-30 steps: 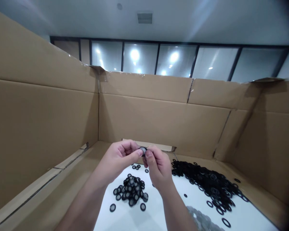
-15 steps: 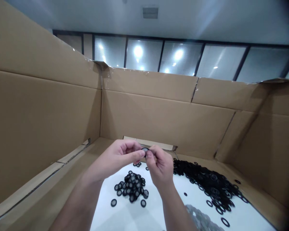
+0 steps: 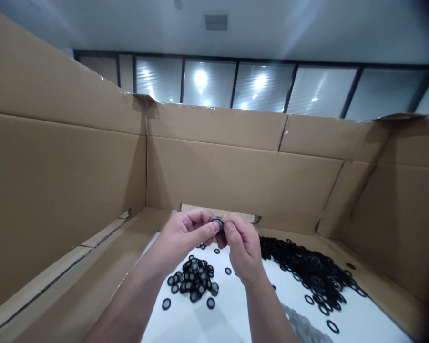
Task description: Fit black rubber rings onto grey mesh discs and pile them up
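black rubber washer grasped between our left hand and right hand; best we pinch only its rim, above the washer pile.

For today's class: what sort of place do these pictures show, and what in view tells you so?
Probably an indoor small-parts workstation in an office-like building. A white table is walled in by cardboard sheets, loose black rings lie heaped on it, and glazed partitions with blinds stand behind.
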Available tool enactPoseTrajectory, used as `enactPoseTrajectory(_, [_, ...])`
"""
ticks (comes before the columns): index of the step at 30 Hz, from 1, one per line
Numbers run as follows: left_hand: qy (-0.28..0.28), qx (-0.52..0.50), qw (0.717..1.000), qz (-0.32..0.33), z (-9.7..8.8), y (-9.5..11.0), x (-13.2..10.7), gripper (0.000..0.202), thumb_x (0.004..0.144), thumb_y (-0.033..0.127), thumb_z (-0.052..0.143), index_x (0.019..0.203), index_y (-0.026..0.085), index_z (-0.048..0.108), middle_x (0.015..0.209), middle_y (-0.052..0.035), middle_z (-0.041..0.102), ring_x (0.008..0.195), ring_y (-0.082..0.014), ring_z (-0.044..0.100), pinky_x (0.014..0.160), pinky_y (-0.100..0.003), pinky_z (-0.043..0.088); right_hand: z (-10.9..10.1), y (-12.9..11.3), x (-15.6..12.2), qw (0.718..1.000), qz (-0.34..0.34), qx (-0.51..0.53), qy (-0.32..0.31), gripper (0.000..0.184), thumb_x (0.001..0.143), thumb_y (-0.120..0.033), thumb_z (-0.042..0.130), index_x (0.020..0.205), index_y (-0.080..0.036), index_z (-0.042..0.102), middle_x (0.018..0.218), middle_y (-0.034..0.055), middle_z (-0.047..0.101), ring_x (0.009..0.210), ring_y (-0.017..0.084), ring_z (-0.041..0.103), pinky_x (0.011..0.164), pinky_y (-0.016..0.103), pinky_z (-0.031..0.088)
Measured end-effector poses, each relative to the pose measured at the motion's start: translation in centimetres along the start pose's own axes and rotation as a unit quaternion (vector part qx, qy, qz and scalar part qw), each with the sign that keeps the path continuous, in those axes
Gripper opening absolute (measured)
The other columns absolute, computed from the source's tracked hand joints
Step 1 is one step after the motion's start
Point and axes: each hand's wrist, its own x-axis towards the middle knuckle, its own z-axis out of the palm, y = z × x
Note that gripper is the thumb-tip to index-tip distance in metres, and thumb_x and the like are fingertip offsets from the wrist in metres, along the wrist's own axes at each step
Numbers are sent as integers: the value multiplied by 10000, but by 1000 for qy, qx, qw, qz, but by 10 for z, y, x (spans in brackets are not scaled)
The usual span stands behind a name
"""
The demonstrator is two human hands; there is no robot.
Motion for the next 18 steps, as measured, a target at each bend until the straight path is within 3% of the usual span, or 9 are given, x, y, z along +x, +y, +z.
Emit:
enactPoseTrajectory(8, [-23, 70, 996, -42, -7, 7, -3, 219, 904, 323, 689, 755, 168, 647, 683, -2, 625, 623, -114, 567, 625, -232, 483, -8, 1, 3, 998, 30, -1, -54, 383, 1005, -332, 462, 643, -206, 471, 527, -48, 475, 456, 101, 420, 488, 243, 362])
enactPoseTrajectory(18, [-55, 99, 990, -85, -21, 23, -9, 212, 897, 303, 688, 752, 166, 617, 673, 4, 623, 640, -108, 543, 601, -219, 415, 17, 5, -1, 999, -16, -24, 21, 343, 973, -272, 468, 635, -216, 444, 526, -42, 465, 458, 110, 424, 478, 249, 352])
